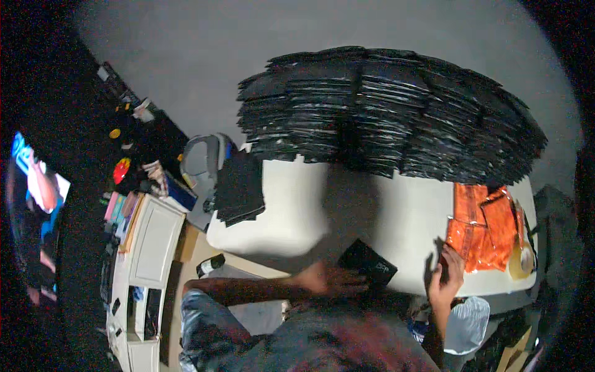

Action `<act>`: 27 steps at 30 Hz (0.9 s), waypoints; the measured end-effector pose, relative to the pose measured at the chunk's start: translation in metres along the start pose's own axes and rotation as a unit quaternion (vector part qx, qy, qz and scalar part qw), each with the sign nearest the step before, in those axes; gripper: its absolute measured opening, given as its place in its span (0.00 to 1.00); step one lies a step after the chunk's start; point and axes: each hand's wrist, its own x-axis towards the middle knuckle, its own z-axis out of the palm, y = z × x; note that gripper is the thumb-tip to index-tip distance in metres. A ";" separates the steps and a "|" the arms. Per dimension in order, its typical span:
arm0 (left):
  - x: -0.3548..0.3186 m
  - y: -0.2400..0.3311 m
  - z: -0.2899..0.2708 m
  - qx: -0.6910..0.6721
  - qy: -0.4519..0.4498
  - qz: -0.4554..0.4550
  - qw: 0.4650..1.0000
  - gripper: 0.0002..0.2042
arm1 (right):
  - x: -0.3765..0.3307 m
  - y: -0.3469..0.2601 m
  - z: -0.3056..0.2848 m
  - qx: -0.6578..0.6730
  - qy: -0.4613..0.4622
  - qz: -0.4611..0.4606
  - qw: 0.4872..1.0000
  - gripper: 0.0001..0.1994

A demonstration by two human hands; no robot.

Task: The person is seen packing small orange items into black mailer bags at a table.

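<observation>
A small flat black piece with pale print (370,263), its kind unclear, lies at an angle by the front edge of the white table (282,198). My left hand (328,279) reaches across from the left, fingers stretched out along the black piece's near left side; shadow blurs whether they touch it. My right hand (447,273) is at the front right of the table with fingers apart, holding nothing. Just beyond its fingertips are shiny orange plastic packets (480,229), laid in a partly overlapping group.
Long stacks of flat black packets (384,111) line the table's far side. A smaller black pile (240,186) sits at the left end. A yellowish tape roll (522,260) stands beside the orange packets. A dark bottle (211,265) and white cabinet (152,242) are left; a clear plastic bag (468,325) hangs below.
</observation>
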 end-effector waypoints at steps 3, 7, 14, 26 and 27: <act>-0.019 -0.004 -0.117 -0.063 0.103 -0.136 0.983 0.13 | -0.004 0.007 0.002 -0.018 0.013 -0.011 1.000 0.15; -0.026 -0.011 -0.268 0.012 0.383 -0.241 0.892 0.06 | -0.003 0.010 0.004 -0.002 0.022 -0.008 1.000 0.15; -0.026 -0.126 -0.359 0.194 0.480 -0.230 0.824 0.21 | -0.005 0.012 0.009 0.006 0.028 0.018 0.999 0.16; 0.013 -0.266 -0.372 -0.028 0.284 -0.358 0.889 0.43 | -0.002 0.002 0.004 -0.002 -0.005 0.028 1.000 0.16; 0.018 -0.275 -0.370 -0.009 0.287 -0.353 0.891 0.44 | -0.001 0.000 0.004 0.004 -0.001 0.031 1.000 0.15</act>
